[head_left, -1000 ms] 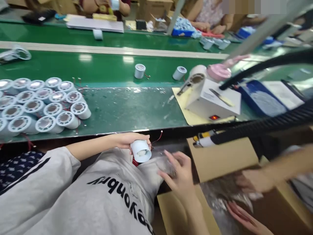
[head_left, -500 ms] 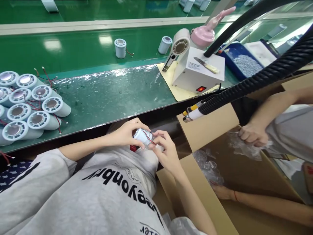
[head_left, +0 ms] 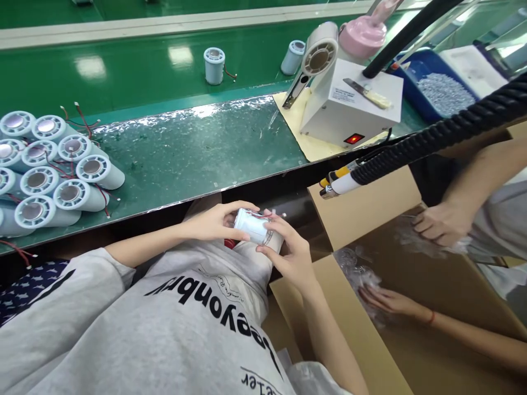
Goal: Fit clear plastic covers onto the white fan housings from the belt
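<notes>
Over my lap, just off the bench edge, I hold a light blue cylinder [head_left: 252,226] with thin red and dark wires along its upper side. My left hand [head_left: 220,222] grips its left end between thumb and fingers. At the other end, my right hand [head_left: 290,244] has its fingers and thumb around the rim, where something clear seems to sit. The cylinder lies on its side; its end faces are mostly hidden by my fingers.
Several similar cylinders [head_left: 96,171] are stacked at the left of the green bench [head_left: 197,148]. A white machine [head_left: 349,104] with a lit red switch stands right, below a black hose [head_left: 432,129]. Another person's hands [head_left: 442,225] handle clear plastic above an open carton [head_left: 364,208].
The cylinder has been turned in my hands, and its wires now lie along the top. My right hand has shifted around its end. The other person's lower hand has moved upward.
</notes>
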Demonstrator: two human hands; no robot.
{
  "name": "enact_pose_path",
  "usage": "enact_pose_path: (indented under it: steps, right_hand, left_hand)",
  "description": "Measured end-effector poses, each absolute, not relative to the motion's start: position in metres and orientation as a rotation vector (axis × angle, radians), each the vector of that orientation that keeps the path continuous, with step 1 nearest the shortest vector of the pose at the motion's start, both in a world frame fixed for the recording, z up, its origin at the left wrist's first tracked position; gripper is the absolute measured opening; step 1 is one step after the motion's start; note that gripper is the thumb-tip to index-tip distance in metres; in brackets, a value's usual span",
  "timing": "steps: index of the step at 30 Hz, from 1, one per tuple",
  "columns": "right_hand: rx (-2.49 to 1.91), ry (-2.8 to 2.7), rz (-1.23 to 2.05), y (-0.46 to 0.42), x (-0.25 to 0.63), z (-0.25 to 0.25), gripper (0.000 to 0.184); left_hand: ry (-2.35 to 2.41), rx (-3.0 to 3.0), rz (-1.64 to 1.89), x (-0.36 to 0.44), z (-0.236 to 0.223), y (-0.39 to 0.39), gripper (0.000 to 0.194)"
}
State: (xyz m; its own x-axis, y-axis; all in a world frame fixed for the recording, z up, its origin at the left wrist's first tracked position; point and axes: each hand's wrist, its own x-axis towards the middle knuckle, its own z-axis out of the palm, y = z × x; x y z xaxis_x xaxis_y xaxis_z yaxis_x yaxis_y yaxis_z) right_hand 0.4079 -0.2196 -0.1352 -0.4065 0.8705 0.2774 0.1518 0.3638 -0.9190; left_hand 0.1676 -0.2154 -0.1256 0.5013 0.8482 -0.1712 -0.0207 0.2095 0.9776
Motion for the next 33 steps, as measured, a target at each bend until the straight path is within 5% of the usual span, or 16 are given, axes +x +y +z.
enact_pose_path:
  steps: [3, 21, 29, 33]
  right_hand:
    - [-0.851, -1.892, 1.006, -0.225, 0.412, -0.132, 0.037]
    - [-0.997, -1.464, 1.603, -0.234, 0.415, -0.131, 0.047]
    - [-1.134, -0.947, 1.310, -0.207, 0.417, -0.191, 0.079]
    - [-1.142, -0.868, 1.198, -0.186, 0.429, -0.207, 0.079]
  left_hand:
    - [0.819, 1.214, 0.663, 0.166, -0.125, -0.216, 0.069]
    - [0.715, 1.317, 0.692, 0.162, -0.117, -0.220, 0.081]
    - [0.813, 0.907, 0.781, 0.228, -0.155, -0.144, 0.090]
    - [0.781, 0.944, 0.780, 0.271, -0.160, -0.103, 0.085]
